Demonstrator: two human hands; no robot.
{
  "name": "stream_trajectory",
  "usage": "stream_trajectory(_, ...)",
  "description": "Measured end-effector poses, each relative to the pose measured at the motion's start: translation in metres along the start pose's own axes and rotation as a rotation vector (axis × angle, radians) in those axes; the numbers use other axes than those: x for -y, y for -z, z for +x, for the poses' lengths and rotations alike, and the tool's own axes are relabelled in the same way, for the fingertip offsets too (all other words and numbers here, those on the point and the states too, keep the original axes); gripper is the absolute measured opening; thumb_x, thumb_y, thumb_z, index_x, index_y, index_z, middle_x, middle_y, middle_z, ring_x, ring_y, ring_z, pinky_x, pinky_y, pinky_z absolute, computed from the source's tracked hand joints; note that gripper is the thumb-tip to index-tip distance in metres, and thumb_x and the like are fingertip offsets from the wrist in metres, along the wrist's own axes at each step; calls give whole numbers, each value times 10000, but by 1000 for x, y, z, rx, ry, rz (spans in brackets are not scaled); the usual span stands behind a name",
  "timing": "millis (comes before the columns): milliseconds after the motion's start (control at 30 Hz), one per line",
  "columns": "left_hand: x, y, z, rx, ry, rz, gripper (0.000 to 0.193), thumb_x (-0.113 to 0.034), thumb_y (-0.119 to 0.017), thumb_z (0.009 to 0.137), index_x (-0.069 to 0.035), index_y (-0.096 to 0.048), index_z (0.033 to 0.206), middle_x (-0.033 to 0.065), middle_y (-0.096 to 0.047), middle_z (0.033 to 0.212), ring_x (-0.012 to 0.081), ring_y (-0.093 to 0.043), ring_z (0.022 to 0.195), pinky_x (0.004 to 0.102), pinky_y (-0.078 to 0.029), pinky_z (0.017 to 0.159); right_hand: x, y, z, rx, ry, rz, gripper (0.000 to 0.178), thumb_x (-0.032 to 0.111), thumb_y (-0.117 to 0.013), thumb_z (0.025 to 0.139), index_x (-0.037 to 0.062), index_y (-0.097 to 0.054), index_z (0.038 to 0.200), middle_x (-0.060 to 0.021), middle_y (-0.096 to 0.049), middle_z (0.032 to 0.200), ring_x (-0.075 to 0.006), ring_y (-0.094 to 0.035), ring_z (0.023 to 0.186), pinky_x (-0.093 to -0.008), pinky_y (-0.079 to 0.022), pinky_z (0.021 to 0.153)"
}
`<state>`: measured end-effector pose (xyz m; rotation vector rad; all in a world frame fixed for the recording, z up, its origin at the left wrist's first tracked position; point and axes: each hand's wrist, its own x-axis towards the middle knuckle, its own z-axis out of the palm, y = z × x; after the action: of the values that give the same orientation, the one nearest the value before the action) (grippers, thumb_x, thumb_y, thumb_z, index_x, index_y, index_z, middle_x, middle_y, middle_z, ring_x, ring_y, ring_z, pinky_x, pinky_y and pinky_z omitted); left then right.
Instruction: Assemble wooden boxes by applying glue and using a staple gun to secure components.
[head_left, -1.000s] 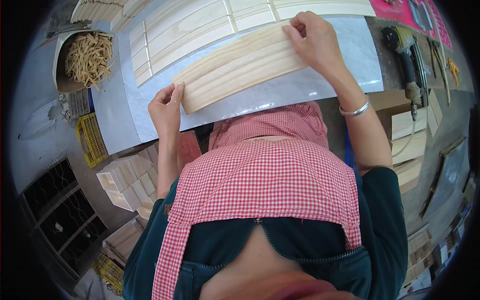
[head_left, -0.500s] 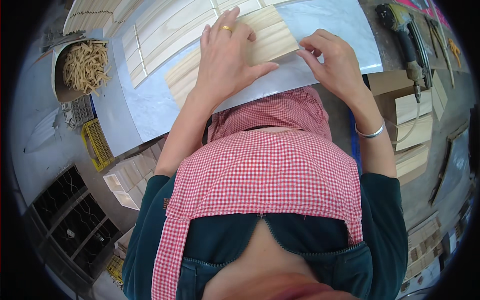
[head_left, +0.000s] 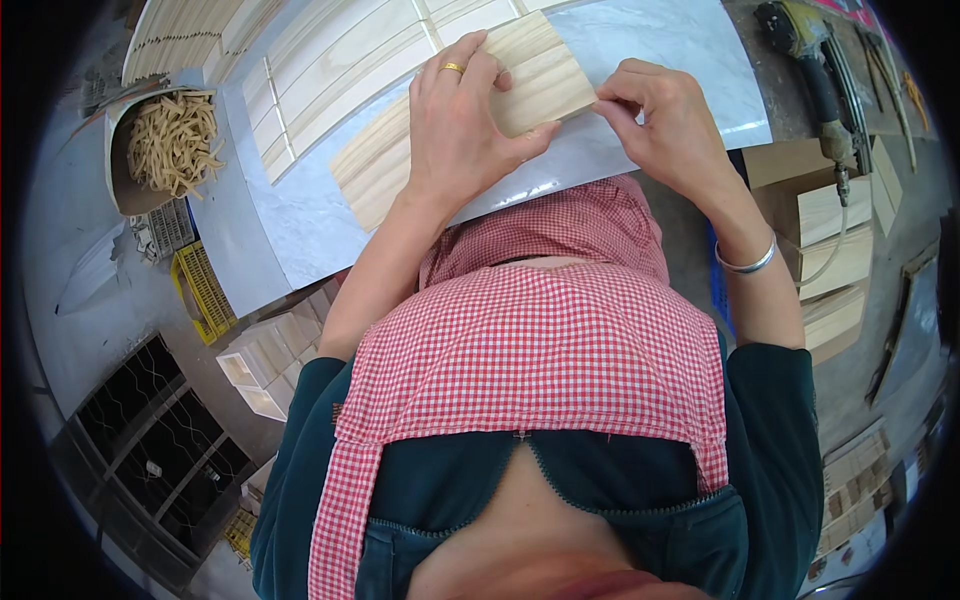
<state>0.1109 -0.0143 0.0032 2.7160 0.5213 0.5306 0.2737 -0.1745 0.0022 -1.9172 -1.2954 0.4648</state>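
Note:
A pale wooden board (head_left: 550, 70) lies slantwise on the bluish-white tabletop. My left hand (head_left: 460, 125) spans it, its fingers bent toward the far edge and its thumb stretched along the near edge, steadying the board. At the board's right end, my right hand (head_left: 665, 120) is closed in a pinch, thumb and forefinger by the corner. Whatever those fingertips hold, if anything, is too small to make out. Beyond the board sit several flat wooden panels (head_left: 330, 75) with thin white strips across them.
A container (head_left: 120, 165) of short wooden strips stands at the left, near stacked wooden pieces (head_left: 180, 40) and a yellow crate (head_left: 205, 290). On the right are an air nailer (head_left: 815, 80) with a hose and a cardboard box (head_left: 790, 165) of boards. Wooden boxes (head_left: 270, 350) stand below left.
My left hand has shifted slightly right and down over the board. My right hand's fingers have closed more tightly together at the board's corner. The board stays almost in place.

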Motion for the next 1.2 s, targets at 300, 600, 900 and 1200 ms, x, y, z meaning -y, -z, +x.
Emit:
stream_trajectory(300,9,-2,-3,-2,-26,-19,523,-352,-891,594,-82,-545,878,206,-550,1349,345,-513,1228,446,-351,1066,-6,8,0,-19,23,29,99,17,-684,862,-13,-738,940,-54,-656,833,-171,-561,693,-282,-458,635)
stream_trajectory(600,8,-3,-2,-13,-33,-36,530,-357,-889,589,-81,-545,882,214,-547,1352,354,-502,1230,462,-339,1068,-5,-42,42,-321,-13,159,170,113,-677,848,-15,-733,944,-96,-603,804,-241,-587,734,-333,-504,670)
stream_trajectory(900,8,-1,-2,-19,-10,-93,515,-367,-879,603,-87,-544,875,205,-538,1365,345,-491,1228,454,-338,1066,5,-60,47,-472,75,-51,173,99,-693,878,7,-735,1019,-67,-634,883,-183,-593,750,-292,-492,683)
stream_trajectory(1200,14,-5,-8,-59,-6,-78,519,-387,-878,609,-98,-524,856,157,-536,1386,327,-480,1237,459,-324,1074,-74,61,0,-631,34,-644,444,256,-752,855,10,-652,1211,-155,-655,1055,-317,-631,935,-381,-519,852)
